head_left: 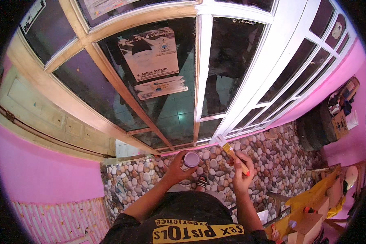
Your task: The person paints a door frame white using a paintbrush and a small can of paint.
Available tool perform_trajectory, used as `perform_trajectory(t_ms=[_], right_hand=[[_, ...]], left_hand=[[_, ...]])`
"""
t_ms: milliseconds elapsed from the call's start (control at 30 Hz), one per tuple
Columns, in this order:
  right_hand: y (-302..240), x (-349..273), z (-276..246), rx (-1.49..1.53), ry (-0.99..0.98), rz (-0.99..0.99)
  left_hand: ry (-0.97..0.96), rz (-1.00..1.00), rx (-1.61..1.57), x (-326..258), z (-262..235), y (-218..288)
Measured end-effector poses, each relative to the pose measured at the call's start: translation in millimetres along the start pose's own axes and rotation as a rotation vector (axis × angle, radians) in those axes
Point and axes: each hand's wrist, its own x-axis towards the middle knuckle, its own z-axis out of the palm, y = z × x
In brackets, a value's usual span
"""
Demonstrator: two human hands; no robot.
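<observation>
My left hand (178, 168) is wrapped round a small round paint pot (191, 159) with pale, lilac-white paint inside. In my right hand (245, 168) is a paintbrush (234, 156), gripped by its orange-brown, red-tipped handle. Its white-coated bristles point up and away, close to the lower part of the white window frame (232, 114); I cannot tell whether they touch it. Left of that white section, the frame (143, 118) is bare tan wood around dark glass panes. A torn poster (148, 57) sticks to one pane.
Pebble-patterned flooring (219, 171) lies under my hands. Stacked tyres (313, 126) stand at the right against a pink wall, with boxes above. Cardboard boxes (311, 221) and yellow cloth (313, 193) sit at lower right. A pale door (49, 110) is at the left.
</observation>
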Motion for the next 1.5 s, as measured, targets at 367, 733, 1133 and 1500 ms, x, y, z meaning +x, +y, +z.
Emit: perform_trajectory(t_ms=[367,733,1133,1500], right_hand=[[-54.1,-30.0,62.1,-0.328,-0.209,-0.107],[-78.6,-13.9,114.7,-0.620,-0.373,0.104],[-62.5,14.6,104.5,-0.601,-0.485,0.019],[-54.1,39.9,59.3,-0.535,-0.546,-0.123]], left_hand=[[-0.067,0.091,-0.015,14.9,-50.4,-11.2],[-0.093,0.180,-0.030,19.3,-61.6,-17.1],[-0.003,0.169,0.062,23.7,-44.2,-9.8],[0.058,0.164,0.034,32.1,-4.7,7.6]])
